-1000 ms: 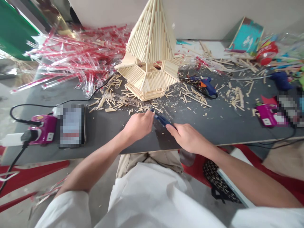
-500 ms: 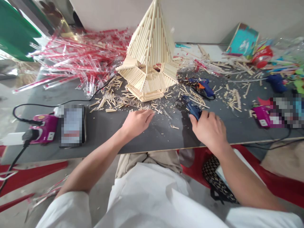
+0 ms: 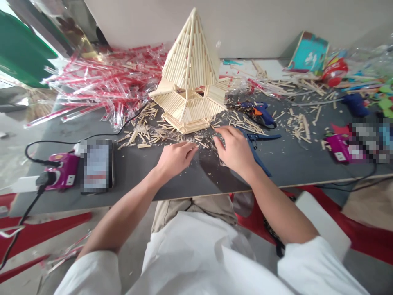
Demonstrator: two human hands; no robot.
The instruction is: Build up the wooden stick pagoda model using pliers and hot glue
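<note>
A model tower of pale wooden sticks (image 3: 192, 57), with a pointed roof and a wider skirt below, stands upright on the dark table. In front of its base rests my left hand (image 3: 176, 159), palm down, its fingers closed together over the tabletop. Whatever they may hold is hidden. My right hand (image 3: 235, 149) is held above the table with thumb and fingers apart, nothing visible between them. Just right of that hand lies a blue plier-like tool (image 3: 259, 162) with its handles spread, partly covered by the hand. Short stick offcuts (image 3: 143, 135) surround the tower's base.
A blue glue gun (image 3: 264, 114) lies behind the tool. Red-and-clear plastic wrappers (image 3: 104, 82) are heaped at left. A phone (image 3: 97, 166) and a purple power socket (image 3: 63, 170) with cables sit front left. Another purple socket (image 3: 340, 147) is at right.
My right hand has let go of the blue plier-like tool and moved left towards my left hand. The tool now lies on the table with its handles apart. My left hand stays put.
</note>
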